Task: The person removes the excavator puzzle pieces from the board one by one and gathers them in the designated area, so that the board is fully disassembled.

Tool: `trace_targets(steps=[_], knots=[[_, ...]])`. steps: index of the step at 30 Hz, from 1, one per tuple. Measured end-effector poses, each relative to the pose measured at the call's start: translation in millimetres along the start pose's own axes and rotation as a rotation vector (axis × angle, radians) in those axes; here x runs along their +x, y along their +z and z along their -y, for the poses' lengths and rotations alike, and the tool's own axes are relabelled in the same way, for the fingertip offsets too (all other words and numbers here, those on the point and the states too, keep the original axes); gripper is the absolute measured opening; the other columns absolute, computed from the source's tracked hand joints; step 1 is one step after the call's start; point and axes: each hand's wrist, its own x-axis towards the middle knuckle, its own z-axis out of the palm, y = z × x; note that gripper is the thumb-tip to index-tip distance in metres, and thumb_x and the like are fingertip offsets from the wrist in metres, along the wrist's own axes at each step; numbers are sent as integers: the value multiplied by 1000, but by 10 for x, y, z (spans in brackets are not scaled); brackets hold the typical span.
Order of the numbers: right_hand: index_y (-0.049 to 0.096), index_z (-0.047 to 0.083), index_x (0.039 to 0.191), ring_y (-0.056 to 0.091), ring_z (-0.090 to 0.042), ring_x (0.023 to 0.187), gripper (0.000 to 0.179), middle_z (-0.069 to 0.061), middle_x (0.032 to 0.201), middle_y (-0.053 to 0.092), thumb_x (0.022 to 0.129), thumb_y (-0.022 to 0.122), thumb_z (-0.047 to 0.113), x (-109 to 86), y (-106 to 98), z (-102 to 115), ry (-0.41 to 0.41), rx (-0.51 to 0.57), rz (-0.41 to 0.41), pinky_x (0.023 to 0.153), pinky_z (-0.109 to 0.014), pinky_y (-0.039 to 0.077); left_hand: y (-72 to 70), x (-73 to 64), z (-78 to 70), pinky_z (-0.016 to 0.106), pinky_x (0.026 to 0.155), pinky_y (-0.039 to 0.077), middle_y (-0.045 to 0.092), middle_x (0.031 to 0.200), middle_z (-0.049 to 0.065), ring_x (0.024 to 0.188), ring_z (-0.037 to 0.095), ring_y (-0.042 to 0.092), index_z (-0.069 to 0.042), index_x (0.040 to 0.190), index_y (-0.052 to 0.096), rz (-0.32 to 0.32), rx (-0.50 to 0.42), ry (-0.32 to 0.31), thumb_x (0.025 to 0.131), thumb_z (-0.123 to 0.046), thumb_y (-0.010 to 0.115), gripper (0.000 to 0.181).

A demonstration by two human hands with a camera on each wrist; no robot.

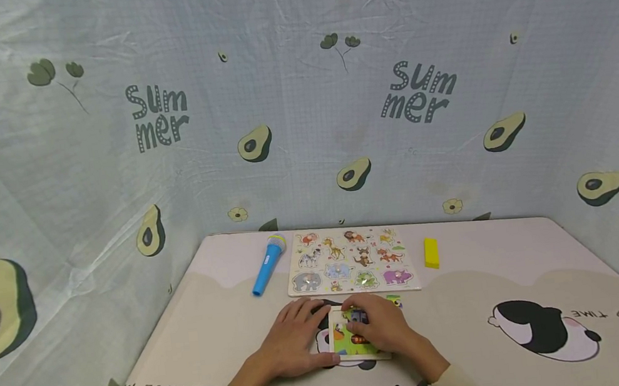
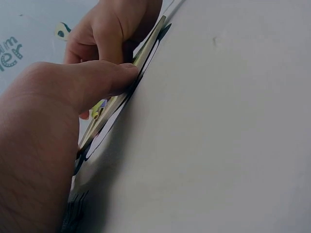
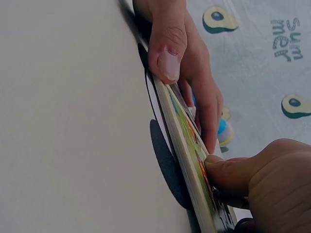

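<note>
A small picture puzzle board (image 1: 361, 357) with a pale rim and a green scene lies on the table's near middle. My left hand (image 1: 296, 339) holds its left side, thumb on the near corner (image 3: 163, 82) and fingers along the far side. Over the board's right half, my right hand (image 1: 382, 325) has its fingers curled, thumb and index finger about a dark grey-blue puzzle piece (image 1: 359, 315). Part of that piece is hidden by the hand. Just beyond the right hand, a small green and yellow piece (image 1: 395, 300) lies partly covered.
Farther back lies a larger animal puzzle board (image 1: 350, 261). Left of it is a blue toy microphone (image 1: 268, 268); right of it, a yellow block (image 1: 431, 253). A printed cloth wall (image 1: 300, 106) stands behind the table (image 1: 472, 339).
</note>
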Motion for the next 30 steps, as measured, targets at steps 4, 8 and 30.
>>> trace_targets(steps=[4,8,30], knots=[[71,25,113,61,-23,109,24,0,121,69,90,77,26,-2,6,-12,32,55,-13,100,-54,47,-2,4,0,54,120,25,40,157,-1,147,26,30,-23,154,45,10,-4,-5,83,-82,51,93],[73,23,113,61,-24,109,23,-2,120,70,90,77,24,6,13,-30,59,109,-34,102,-56,46,-1,6,0,54,121,24,40,157,-1,147,26,30,-23,154,44,17,-4,-9,82,-83,50,94],[77,13,113,54,-18,87,22,-1,105,69,94,69,6,-13,-279,-70,115,334,-148,70,-26,47,-2,-3,7,54,120,25,41,156,0,146,26,31,-23,154,44,4,-5,-1,82,-83,51,94]])
